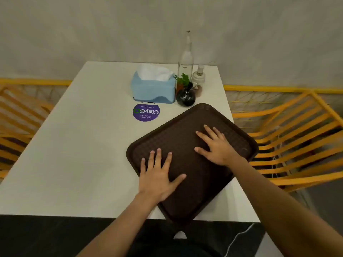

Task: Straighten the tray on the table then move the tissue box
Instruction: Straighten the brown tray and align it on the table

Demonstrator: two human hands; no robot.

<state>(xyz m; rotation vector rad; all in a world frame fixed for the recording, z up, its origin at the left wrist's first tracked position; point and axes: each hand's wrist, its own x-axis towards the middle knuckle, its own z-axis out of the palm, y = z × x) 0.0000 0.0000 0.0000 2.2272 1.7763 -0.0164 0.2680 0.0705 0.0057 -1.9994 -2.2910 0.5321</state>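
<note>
A dark brown tray (187, 127) lies turned at an angle on the right half of the white table (83, 145), one corner sticking out past the near edge. My left hand (157, 175) rests flat on the tray's near left part, fingers spread. My right hand (217, 145) lies flat on its right part, fingers apart too. Neither hand grips anything. The light blue tissue box (154, 89) stands at the far middle of the table with white tissue poking out of its top, well away from both hands.
Right of the tissue box stand a small black vase with a green plant (185, 95), a tall clear bottle (185, 58) and a small white dispenser (198, 76). A round purple sticker (146, 112) lies before the box. Orange slatted chairs (289, 138) flank the table.
</note>
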